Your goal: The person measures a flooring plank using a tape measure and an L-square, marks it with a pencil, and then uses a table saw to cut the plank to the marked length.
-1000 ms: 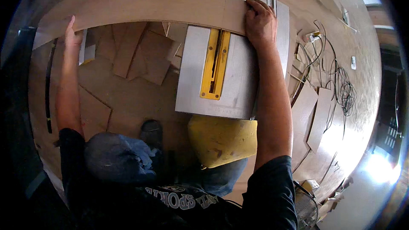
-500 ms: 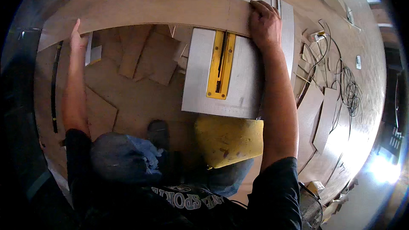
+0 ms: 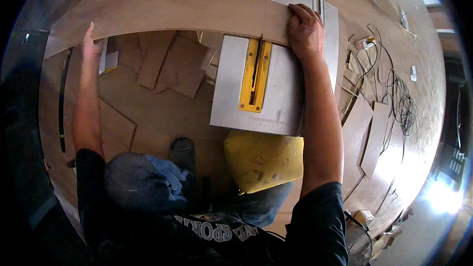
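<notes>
A long plywood board [image 3: 172,5] lies across the far part of a table saw [image 3: 229,83] and reaches far to the left beyond it. Its near edge meets the saw blade [image 3: 261,39], which stands in a yellow slotted insert [image 3: 254,76]. My left hand [image 3: 90,47] holds the board's near edge toward its left end, thumb raised; the other fingers are hidden. My right hand [image 3: 306,29] is closed at the board's right end, fingers curled and fingertips on its top face, close to the grey rail on the saw's right side.
Plywood offcuts [image 3: 185,66] litter the floor left of the saw; thin strips [image 3: 374,138] lie to its right. A coiled black cable [image 3: 405,111] is farther right. The saw's yellow body [image 3: 266,160] stands near my knees, and a round wire-guarded fan [image 3: 358,244] at lower right.
The board has come slightly nearer to me over the saw top. Both hands keep nearly the same places on it. The whole view has shifted a little.
</notes>
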Action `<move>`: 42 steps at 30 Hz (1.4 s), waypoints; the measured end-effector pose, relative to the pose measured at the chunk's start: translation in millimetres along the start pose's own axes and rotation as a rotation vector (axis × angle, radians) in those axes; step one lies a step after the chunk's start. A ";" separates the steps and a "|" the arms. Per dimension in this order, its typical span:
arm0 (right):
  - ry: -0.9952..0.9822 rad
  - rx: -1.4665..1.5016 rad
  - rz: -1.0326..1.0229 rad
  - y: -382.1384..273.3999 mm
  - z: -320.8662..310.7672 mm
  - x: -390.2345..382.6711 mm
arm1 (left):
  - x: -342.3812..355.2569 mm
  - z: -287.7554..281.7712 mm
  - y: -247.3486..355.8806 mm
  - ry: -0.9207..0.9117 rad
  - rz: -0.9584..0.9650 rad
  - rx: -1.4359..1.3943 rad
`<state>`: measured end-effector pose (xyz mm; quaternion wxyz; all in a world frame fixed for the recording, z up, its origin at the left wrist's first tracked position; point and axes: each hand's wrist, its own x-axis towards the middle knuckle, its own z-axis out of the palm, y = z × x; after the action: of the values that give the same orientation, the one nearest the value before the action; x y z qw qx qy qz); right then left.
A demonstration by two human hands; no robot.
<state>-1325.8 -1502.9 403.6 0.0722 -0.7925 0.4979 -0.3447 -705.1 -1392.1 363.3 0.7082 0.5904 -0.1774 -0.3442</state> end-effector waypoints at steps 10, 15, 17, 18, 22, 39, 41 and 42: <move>0.022 -0.005 0.000 -10.2 -5.0 -7.7 | 3.6 -15.4 -2.6 -0.023 -0.094 -0.219; -0.012 -0.013 0.021 -15.1 -9.8 -12.3 | 6.5 -23.5 -6.1 -0.075 -0.109 -0.267; -0.020 0.002 0.034 -16.1 -10.8 -13.9 | 1.8 -21.7 -5.3 0.003 -0.083 -0.223; -0.016 0.007 0.029 -16.5 -10.8 -14.9 | -0.7 -20.5 -4.6 0.042 -0.070 -0.201; -0.022 -0.019 0.047 -15.8 -9.9 -18.1 | -6.1 -17.5 -1.9 0.005 -0.089 -0.189; 0.002 -0.057 0.024 -22.4 -15.2 -31.7 | -30.2 -14.2 4.7 0.060 -0.050 -0.201; -0.018 -0.025 0.018 -22.7 -15.7 -33.4 | -26.5 -21.2 2.3 0.028 -0.053 -0.165; -0.018 -0.021 0.023 -23.0 -15.9 -34.0 | -24.2 -25.0 0.9 0.050 -0.057 -0.130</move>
<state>-1327.7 -1459.3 409.9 0.0722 -0.7906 0.5099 -0.3312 -705.4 -1357.3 361.9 0.7390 0.5564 -0.1200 -0.3603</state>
